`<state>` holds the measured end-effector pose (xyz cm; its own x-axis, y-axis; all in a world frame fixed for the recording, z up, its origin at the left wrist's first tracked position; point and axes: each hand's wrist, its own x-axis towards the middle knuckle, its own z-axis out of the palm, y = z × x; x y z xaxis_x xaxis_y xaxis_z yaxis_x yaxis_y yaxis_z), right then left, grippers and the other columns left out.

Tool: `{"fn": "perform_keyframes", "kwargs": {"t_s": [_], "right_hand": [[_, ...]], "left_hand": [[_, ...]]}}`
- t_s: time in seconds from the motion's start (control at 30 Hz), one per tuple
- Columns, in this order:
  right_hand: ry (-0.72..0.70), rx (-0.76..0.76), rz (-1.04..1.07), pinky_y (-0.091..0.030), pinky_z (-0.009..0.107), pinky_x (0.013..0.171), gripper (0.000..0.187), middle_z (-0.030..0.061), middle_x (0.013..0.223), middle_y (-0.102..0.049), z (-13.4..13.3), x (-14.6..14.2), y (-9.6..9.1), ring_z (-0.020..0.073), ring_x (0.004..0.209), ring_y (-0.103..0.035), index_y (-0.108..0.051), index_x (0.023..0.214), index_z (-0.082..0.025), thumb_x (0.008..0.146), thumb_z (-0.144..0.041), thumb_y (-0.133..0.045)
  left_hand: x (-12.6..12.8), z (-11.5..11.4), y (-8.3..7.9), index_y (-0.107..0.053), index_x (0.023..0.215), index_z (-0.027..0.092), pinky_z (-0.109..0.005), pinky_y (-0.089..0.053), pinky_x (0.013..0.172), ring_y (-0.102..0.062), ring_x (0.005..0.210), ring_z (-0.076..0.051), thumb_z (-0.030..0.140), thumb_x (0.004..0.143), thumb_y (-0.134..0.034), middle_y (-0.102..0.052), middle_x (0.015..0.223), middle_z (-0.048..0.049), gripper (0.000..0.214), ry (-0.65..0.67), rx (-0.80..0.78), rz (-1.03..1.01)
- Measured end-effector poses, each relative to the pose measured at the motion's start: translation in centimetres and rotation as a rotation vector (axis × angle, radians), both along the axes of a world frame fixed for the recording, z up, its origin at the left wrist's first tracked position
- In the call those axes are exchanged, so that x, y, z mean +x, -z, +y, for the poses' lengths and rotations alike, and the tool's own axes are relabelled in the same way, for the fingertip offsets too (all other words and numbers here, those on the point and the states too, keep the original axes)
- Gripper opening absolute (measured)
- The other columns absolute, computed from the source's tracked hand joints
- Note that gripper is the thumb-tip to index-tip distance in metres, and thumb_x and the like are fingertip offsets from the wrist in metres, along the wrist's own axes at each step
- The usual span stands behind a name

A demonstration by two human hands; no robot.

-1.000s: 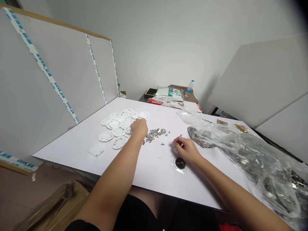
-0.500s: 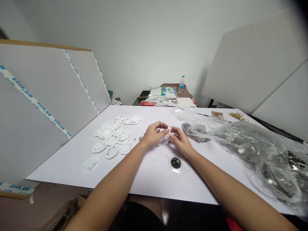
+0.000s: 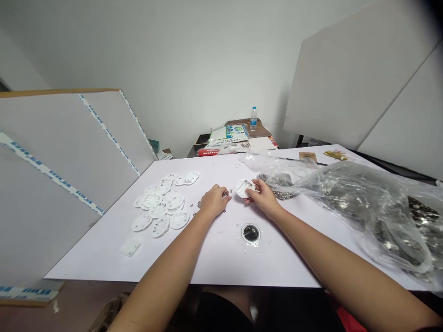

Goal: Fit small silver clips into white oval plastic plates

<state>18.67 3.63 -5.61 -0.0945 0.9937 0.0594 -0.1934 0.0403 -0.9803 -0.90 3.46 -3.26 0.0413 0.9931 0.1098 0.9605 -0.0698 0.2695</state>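
Observation:
My right hand [image 3: 265, 198] grips a round white plastic piece [image 3: 243, 188] by its right edge, its recessed slotted face turned towards me. Just left of it, my left hand [image 3: 215, 200] is closed in a pinch, with a small metal part [image 3: 228, 190] at the fingertips; its exact kind is too small to make out. Beneath and beside the left hand lie several tiny metal parts [image 3: 198, 205], partly hidden by it. A loose pile of similar white plastic pieces [image 3: 159, 207] spreads over the table to the left, some overlapping.
On the white table [image 3: 221, 263], a round black disc with a pale rim [image 3: 251, 233] sits near the front. Clear plastic bags [image 3: 346, 193] of shiny metal parts cover the right side. A white rectangular piece [image 3: 130, 247] lies front left. Panels [image 3: 114, 120] flank the table.
My hands have moved apart. The white piece, earlier held edge-on between both hands, is now in my right hand alone with its face showing. The whole view has shifted slightly.

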Motion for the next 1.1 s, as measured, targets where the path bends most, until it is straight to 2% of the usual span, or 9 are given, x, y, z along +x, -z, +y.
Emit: {"fn": "perform_keyframes", "kwargs": {"t_s": [0.13,0.23,0.4,0.5,0.63,0.83,1.1], "right_hand": [[-0.013,-0.052,0.051,-0.060,0.028,0.065,0.025,0.0016,0.096,-0.064,0.0,-0.1,-0.1,0.0132,0.067,-0.068,-0.052,0.095,-0.019,0.075,-0.021,-0.066],[-0.027,-0.127,0.160,-0.061,0.029,0.071,0.023,0.0028,0.095,-0.065,0.1,-0.1,-0.2,0.0155,0.077,-0.069,-0.053,0.093,-0.019,0.074,-0.017,-0.066],[-0.080,-0.176,0.323,-0.061,0.033,0.083,0.026,0.0008,0.087,-0.064,-0.3,0.0,-0.7,0.0153,0.080,-0.068,-0.054,0.089,-0.021,0.069,-0.008,-0.065],[-0.119,-0.162,0.363,-0.061,0.036,0.088,0.021,0.0009,0.087,-0.064,-0.4,0.1,-1.0,0.0142,0.081,-0.067,-0.056,0.086,-0.020,0.071,-0.009,-0.065],[-0.129,-0.195,0.366,-0.061,0.037,0.088,0.013,0.0029,0.087,-0.064,-0.4,0.2,-1.0,0.0159,0.083,-0.068,-0.056,0.083,-0.018,0.076,-0.010,-0.063],[-0.091,-0.251,0.392,-0.061,0.037,0.088,0.012,0.0078,0.097,-0.066,-0.3,0.2,-1.1,0.0203,0.090,-0.071,-0.058,0.091,-0.015,0.081,-0.010,-0.058],[-0.054,-0.249,0.362,-0.063,0.037,0.081,0.015,0.0078,0.095,-0.066,-0.2,0.1,-1.0,0.0202,0.082,-0.072,-0.056,0.095,-0.016,0.082,-0.009,-0.055]], "left_hand": [[0.6,0.1,0.4,-0.065,0.089,0.027,-0.029,-0.037,0.066,-0.059,0.085,-0.017,0.036,0.087,-0.052,-0.064,0.103,-0.0018,0.017,0.023,0.013,0.033],[0.6,0.1,0.4,-0.065,0.089,0.026,-0.029,-0.036,0.066,-0.058,0.083,-0.018,0.031,0.089,-0.049,-0.065,0.100,-0.0031,0.017,0.040,0.012,0.031],[0.1,0.2,0.3,-0.068,0.096,0.028,-0.030,-0.037,0.069,-0.059,0.085,-0.019,0.032,0.090,-0.047,-0.064,0.101,-0.0054,0.022,0.041,0.018,0.023],[-0.1,0.3,0.3,-0.070,0.092,0.027,-0.030,-0.038,0.070,-0.059,0.085,-0.020,0.034,0.093,-0.042,-0.062,0.101,-0.0068,0.028,0.054,0.029,0.027],[-0.2,0.3,0.2,-0.068,0.086,0.026,-0.030,-0.037,0.070,-0.058,0.084,-0.020,0.035,0.093,-0.043,-0.063,0.097,-0.0061,0.028,0.054,0.026,-0.009],[-1.2,0.5,-0.7,-0.068,0.092,0.028,-0.029,-0.038,0.075,-0.058,0.089,-0.018,0.030,0.091,-0.044,-0.064,0.103,-0.0038,0.025,-0.047,0.114,-0.112],[-2.0,0.7,-0.6,-0.068,0.084,0.028,-0.029,-0.037,0.072,-0.058,0.087,-0.019,0.037,0.080,-0.061,-0.066,0.100,-0.0013,0.012,-0.004,-0.010,-0.105]]}}
